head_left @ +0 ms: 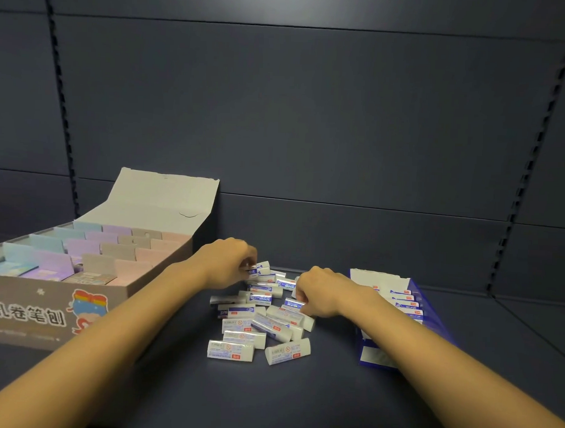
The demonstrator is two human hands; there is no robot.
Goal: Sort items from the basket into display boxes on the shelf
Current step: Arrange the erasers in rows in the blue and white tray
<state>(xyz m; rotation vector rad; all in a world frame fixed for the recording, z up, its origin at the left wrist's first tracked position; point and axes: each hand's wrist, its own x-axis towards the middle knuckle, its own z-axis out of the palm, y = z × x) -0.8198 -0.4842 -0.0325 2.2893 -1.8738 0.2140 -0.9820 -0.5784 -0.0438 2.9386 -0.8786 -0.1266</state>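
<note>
Several white erasers with blue-and-white sleeves [258, 325] lie in a loose pile on the dark shelf [300, 400]. My left hand [225, 263] is at the pile's far left edge, fingers curled round one eraser [260, 268]. My right hand [317, 292] lies on the pile's right side with fingers curled on another eraser [293, 305]. A blue display box [412, 301] stands to the right, partly hidden by my right forearm, with several erasers lined up inside.
A large grey display box [31, 314] with its lid folded up stands at the left, holding rows of pastel packets behind dividers. The shelf's dark back panel rises behind everything. No basket is in view.
</note>
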